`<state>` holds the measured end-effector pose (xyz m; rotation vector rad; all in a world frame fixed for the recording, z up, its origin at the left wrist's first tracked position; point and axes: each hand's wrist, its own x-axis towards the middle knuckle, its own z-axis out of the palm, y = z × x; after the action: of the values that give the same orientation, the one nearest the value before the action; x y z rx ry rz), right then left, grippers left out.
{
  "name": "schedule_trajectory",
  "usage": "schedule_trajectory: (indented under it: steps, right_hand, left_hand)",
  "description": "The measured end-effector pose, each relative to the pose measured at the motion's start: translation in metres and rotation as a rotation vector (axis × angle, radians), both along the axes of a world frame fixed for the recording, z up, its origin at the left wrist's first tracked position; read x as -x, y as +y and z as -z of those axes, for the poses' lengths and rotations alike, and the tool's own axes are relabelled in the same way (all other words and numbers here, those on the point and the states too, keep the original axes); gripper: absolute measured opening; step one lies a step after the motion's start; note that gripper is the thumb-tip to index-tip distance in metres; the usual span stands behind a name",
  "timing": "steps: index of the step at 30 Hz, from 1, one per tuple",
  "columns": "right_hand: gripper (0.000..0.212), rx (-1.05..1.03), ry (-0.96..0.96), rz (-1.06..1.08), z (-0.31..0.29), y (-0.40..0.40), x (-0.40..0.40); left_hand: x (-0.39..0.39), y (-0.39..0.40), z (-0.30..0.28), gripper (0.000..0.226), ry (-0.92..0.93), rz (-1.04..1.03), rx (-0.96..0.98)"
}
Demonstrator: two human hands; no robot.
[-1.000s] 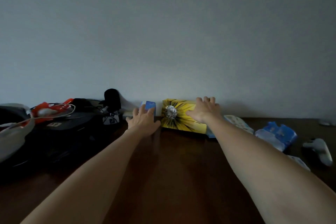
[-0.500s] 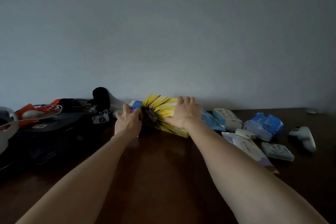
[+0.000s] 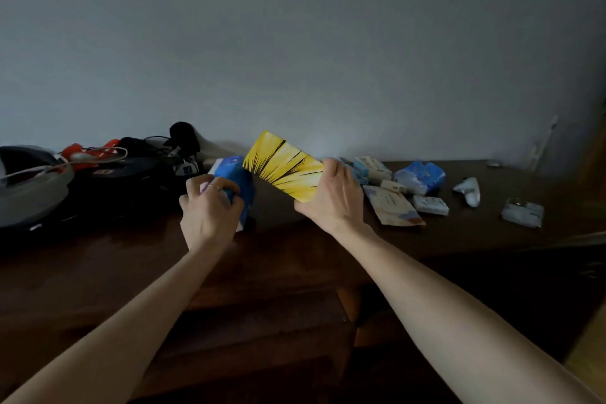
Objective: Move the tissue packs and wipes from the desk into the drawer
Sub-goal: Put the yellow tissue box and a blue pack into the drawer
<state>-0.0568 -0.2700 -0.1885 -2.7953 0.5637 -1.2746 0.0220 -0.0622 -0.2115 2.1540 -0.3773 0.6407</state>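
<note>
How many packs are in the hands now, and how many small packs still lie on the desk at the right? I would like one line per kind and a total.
Held in the hands: 2, the yellow pack and the blue pack.
On the desk at the right: about 7; the ones behind the right hand overlap, so the count is uncertain.
Total: about 9.

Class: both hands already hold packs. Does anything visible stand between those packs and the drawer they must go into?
Cannot be settled: no open drawer shows. The right hand holds the yellow pack and the left hand the blue pack above bare desk, with nothing between them and its near edge.
</note>
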Motion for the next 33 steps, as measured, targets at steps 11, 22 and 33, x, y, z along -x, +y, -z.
schedule_trajectory:
  steps: [11, 22, 33]
  right_hand:
    - [0.104, -0.291, -0.478, -0.265, 0.096, 0.049, 0.204]
    - [0.101, -0.384, 0.312, -0.566, 0.276, 0.065, 0.259]
    - [0.102, -0.11, 0.689, -0.485, 0.341, 0.102, 0.197]
  left_hand:
    - [0.177, 0.032, 0.062, 0.019, -0.311, 0.38, 0.463]
    - [0.269, 0.116, 0.278, 0.021, 0.026, 0.149, -0.042]
    - [0.234, 0.171, 0.34, 0.008, 0.431, -0.263, 0.036]
